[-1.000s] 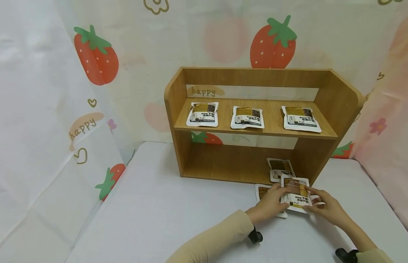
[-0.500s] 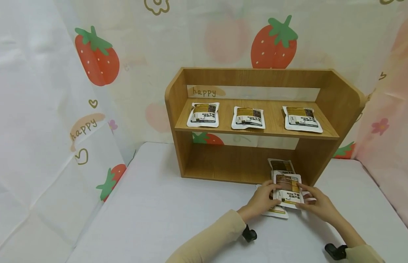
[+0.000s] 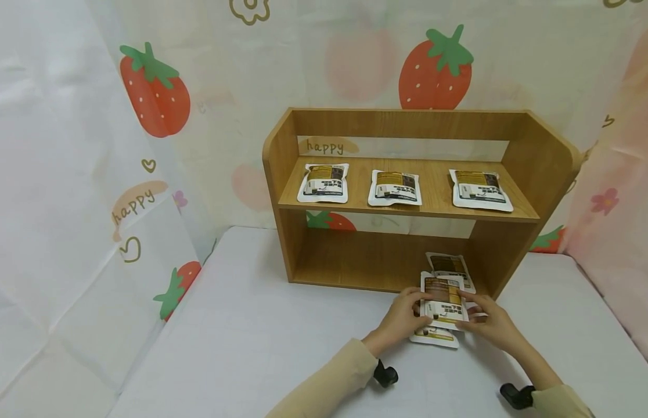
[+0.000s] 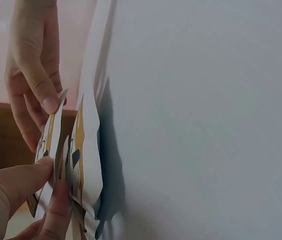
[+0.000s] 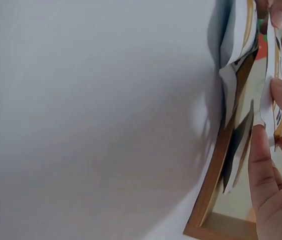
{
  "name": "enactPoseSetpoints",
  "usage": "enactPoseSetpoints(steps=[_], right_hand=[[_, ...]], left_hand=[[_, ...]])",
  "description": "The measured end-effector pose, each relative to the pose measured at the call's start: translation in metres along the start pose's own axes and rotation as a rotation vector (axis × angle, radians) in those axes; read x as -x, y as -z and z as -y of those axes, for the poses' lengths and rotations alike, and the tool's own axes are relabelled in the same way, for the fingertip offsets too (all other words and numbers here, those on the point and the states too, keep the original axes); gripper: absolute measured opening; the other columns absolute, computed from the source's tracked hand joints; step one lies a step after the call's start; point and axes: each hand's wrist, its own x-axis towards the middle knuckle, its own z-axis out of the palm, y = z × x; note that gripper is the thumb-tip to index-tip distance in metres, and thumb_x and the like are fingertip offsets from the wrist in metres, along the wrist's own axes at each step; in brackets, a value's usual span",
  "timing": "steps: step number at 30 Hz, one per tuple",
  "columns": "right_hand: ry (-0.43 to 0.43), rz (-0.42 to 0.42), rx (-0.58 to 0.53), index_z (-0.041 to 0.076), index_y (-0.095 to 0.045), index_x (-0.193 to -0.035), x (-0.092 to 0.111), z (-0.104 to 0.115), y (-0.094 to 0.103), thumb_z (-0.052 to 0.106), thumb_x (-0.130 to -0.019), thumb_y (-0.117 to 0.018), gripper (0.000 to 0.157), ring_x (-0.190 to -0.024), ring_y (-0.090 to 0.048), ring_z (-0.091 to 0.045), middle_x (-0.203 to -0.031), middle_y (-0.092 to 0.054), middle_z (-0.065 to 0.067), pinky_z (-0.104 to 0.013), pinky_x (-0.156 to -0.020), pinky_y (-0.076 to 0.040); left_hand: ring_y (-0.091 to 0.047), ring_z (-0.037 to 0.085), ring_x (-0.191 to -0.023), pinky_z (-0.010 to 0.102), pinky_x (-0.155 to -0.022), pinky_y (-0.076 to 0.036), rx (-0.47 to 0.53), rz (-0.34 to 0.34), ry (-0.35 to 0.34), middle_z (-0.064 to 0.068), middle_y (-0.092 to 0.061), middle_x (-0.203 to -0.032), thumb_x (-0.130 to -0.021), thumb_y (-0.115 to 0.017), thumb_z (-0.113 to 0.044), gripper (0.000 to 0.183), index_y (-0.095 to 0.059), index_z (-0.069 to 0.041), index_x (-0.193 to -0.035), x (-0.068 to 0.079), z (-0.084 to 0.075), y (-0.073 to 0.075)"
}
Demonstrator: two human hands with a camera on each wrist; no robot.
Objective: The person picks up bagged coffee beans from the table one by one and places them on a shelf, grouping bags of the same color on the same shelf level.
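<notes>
A flat white food pouch (image 3: 443, 303) with a brown and yellow label is held between both hands in front of the shelf's lower level. My left hand (image 3: 398, 320) pinches its left edge and my right hand (image 3: 492, 323) pinches the right edge; thumbs and fingers grip the rims in the wrist views. Beneath it a similar pouch (image 3: 435, 338) lies on the table, mostly covered. In the right wrist view the held pouch (image 5: 268, 100) is seen edge-on, apart from the lying pouch (image 5: 240, 35). Another pouch (image 3: 452, 265) lies at the lower level's right end, partly hidden.
The wooden two-level shelf (image 3: 355, 285) stands at the back of the white table (image 3: 240, 348). Three like pouches lie spaced along its upper level: a left one (image 3: 324, 184), a middle one (image 3: 394, 188) and a right one (image 3: 481, 190). A strawberry-print curtain hangs behind.
Both hands have carried the held pouch to the left, from beside the pouch on the table to over it. More of the pouch on the lower level shows on its right side.
</notes>
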Motion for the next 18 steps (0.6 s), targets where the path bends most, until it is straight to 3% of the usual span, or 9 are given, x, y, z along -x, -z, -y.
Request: enactPoseSetpoints(steps=[8, 18], right_hand=[[-0.006, 0.016, 0.002, -0.002, -0.05, -0.13, -0.008, 0.009, -0.01, 0.012, -0.072, -0.079, 0.066, -0.091, -0.06, -0.032, -0.113, -0.05, -0.025, -0.029, -0.07, -0.054], [0.072, 0.006, 0.027, -0.003, -0.049, -0.13, -0.017, 0.015, -0.026, 0.01, -0.072, -0.078, 0.065, -0.087, -0.061, -0.03, -0.116, -0.051, -0.025, -0.029, -0.068, -0.055]], left_hand=[[-0.056, 0.007, -0.082, 0.012, -0.068, -0.044, -0.008, -0.041, -0.013, 0.009, -0.048, -0.129, -0.079, -0.073, -0.011, 0.045, -0.06, -0.013, -0.122, 0.007, 0.007, 0.013], [-0.057, 0.009, -0.08, 0.013, -0.066, -0.045, 0.008, -0.068, 0.009, 0.008, -0.05, -0.124, -0.079, -0.073, -0.009, 0.046, -0.059, -0.014, -0.122, 0.015, 0.016, 0.027]])
